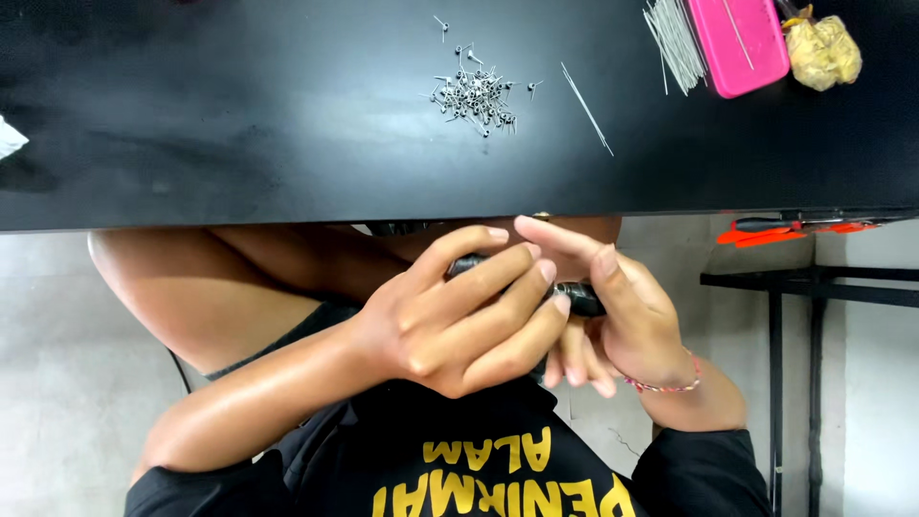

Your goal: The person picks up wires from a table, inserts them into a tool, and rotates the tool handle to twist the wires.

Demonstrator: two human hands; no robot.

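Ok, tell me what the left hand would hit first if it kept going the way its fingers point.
The left hand points right, so it would likely meet the right hand first; both already hold the dark tool.

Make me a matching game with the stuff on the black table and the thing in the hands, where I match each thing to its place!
Things:
1. heap of small silver metal pins
2. flat pink plastic box
3. crumpled yellowish plastic bag
4. dark cylinder-shaped tool

Places:
A. far right end of the black table
B. held by the left hand and right hand, below the table's edge
C. middle of the table
D. between a bundle of thin wires and the bag

Pairs: 1-C, 2-D, 3-A, 4-B
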